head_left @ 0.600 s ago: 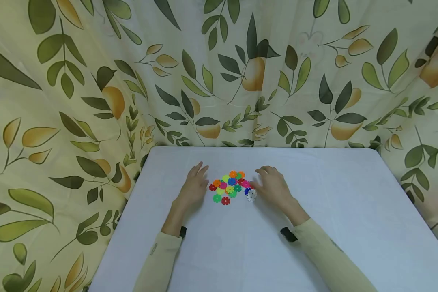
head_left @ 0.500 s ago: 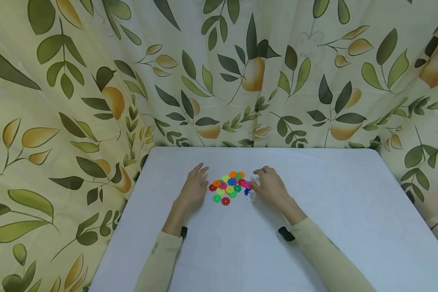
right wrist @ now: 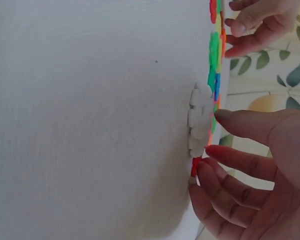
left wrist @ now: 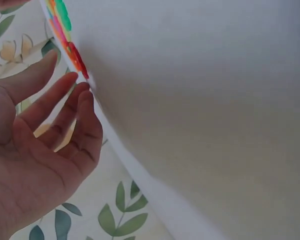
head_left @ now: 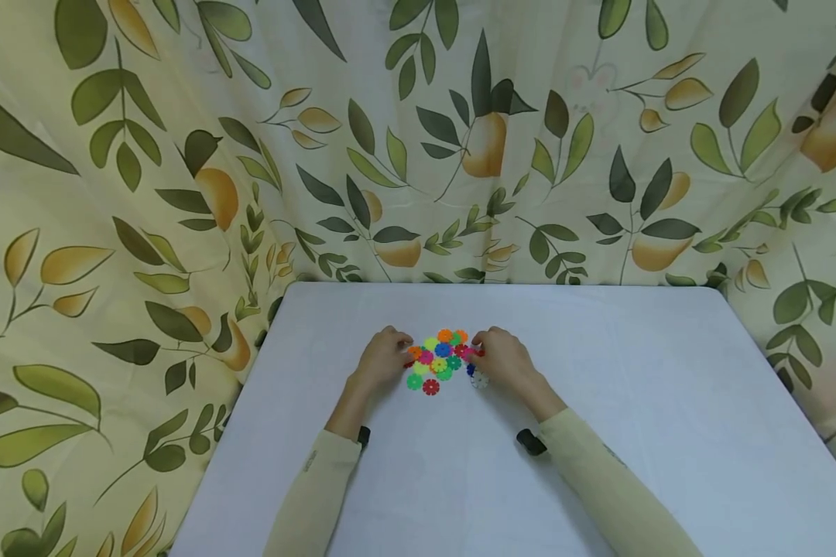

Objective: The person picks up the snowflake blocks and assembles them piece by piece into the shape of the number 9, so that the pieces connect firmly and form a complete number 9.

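A loose cluster of notched plastic discs in many colours lies flat on the white table, with a blue disc (head_left: 443,350) near its middle. At its left edge is my left hand (head_left: 385,358), fingers bent beside an orange disc (head_left: 415,353). In the left wrist view its thumb stands apart from the fingers, whose tips are close to a red disc (left wrist: 78,60). My right hand (head_left: 505,360) is at the right edge, partly covering discs there. The right wrist view has its thumb and index finger spread by a white disc (right wrist: 199,120), other fingertips at a red disc (right wrist: 195,165).
The white table (head_left: 634,371) extends to both sides and in front of the discs. A leaf-patterned curtain (head_left: 418,155) hangs behind it and along its left side. Dark bands (head_left: 531,442) sit at both wrists.
Both hands have moved inward to the cluster, the left one rightward and the right one leftward. Their fingers are more bent, and they now cover some edge discs.
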`<state>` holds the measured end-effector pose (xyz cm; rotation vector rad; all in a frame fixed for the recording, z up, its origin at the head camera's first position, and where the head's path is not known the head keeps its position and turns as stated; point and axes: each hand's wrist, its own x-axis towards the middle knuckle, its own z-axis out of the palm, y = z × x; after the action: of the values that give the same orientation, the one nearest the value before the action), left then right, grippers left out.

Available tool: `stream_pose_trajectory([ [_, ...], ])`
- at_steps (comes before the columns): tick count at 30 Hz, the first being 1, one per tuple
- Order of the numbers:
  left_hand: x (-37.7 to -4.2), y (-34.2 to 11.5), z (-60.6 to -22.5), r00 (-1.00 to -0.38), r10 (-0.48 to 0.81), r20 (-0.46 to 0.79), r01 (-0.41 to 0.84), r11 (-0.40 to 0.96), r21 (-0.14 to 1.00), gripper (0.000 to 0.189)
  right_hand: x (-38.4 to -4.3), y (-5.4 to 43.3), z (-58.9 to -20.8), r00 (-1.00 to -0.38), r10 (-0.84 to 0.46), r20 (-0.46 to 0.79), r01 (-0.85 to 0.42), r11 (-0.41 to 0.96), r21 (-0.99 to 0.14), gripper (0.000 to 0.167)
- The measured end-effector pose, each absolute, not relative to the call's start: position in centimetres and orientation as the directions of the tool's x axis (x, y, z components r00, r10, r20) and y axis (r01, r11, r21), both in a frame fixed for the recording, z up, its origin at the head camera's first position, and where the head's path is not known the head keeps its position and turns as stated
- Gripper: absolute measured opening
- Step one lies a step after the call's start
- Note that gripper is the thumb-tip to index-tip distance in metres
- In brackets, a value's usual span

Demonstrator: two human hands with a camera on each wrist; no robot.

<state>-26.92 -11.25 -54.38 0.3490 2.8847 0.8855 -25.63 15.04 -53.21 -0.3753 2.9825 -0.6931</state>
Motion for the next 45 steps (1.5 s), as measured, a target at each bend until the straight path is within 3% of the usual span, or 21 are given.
stream_pose_trajectory([
  [10,-27.2,-10.0,-53.8,-0.976,0.21,-0.061,0.157,0.865,0.477,0.02,-25.9,14.5,-53.3,-0.97,-0.242,-0.015,-0.21,0.867,-0.453,0.023],
  [19,-27.3,-10.3,-53.6,-0.985,0.167,-0.052,0.101,0.787,0.608,0.008,-25.7,15.0,-53.4,-0.979,-0.204,-0.008,-0.164,0.807,-0.567,0.015],
  [24,-26.9,-10.6,-53.1,-0.985,0.172,-0.03,0.1,0.694,0.713,0.003,-25.5,15.6,-53.3,-0.981,-0.192,0.008,-0.152,0.754,-0.639,0.008],
  [33,-26.3,-11.0,-52.0,-0.981,0.193,0.008,0.106,0.502,0.858,0.012,-24.4,15.5,-52.0,-0.978,-0.18,0.103,-0.191,0.591,-0.784,0.007],
  [39,-26.2,-10.8,-51.8,-0.958,0.277,-0.072,0.007,0.273,0.962,0.018,-23.8,14.8,-50.9,-0.962,-0.191,0.193,-0.258,0.416,-0.872,0.009],
  [45,-26.0,-10.2,-51.7,-0.942,0.318,-0.105,-0.081,0.087,0.993,0.023,-23.3,14.0,-49.9,-0.951,-0.2,0.235,-0.286,0.288,-0.914,0.01],
])
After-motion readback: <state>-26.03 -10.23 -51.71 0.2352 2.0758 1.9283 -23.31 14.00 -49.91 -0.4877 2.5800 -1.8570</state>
